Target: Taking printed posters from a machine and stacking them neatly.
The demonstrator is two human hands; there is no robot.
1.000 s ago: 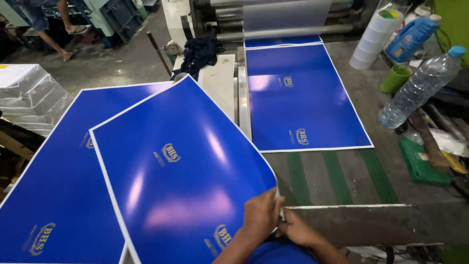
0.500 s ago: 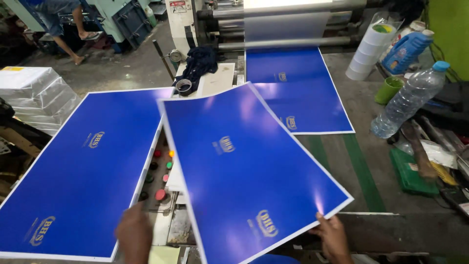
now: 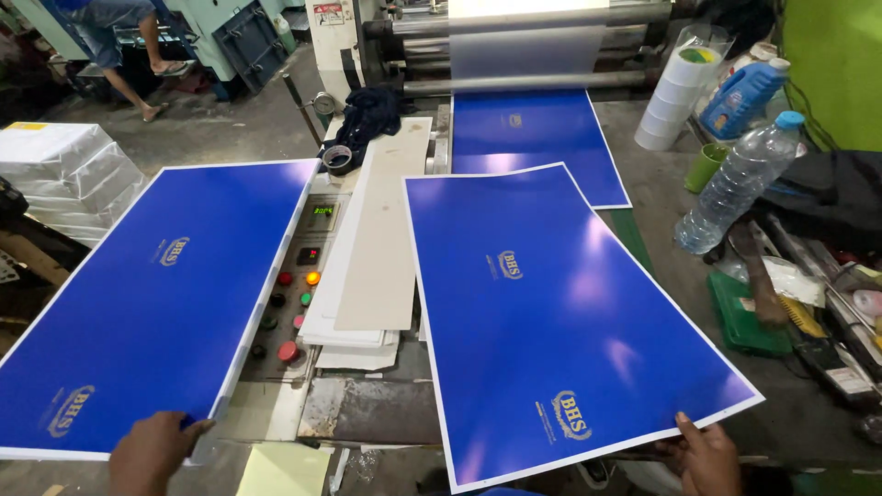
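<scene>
Blue glossy sheet (image 3: 560, 312) lies slanted over the machine table (image 3: 367, 409), its near corner pinched in the right hand (image 3: 703, 450)'s grip. Left hand (image 3: 152, 450) presses flat, fingers open, on the stacked blue sheets (image 3: 156, 294), so this looks like mid-transfer; next move likely calls for swinging it across level.

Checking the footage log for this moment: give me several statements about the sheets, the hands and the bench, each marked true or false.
1. The right hand holds the near edge of a glossy blue sheet. True.
2. The left hand grips a clear water bottle. False: it touches the left blue sheet; the bottle stands on the bench at right.
3. A third blue sheet lies below the rollers. True.
4. The panel buttons lie right of both sheets. False: they lie between them.
</scene>
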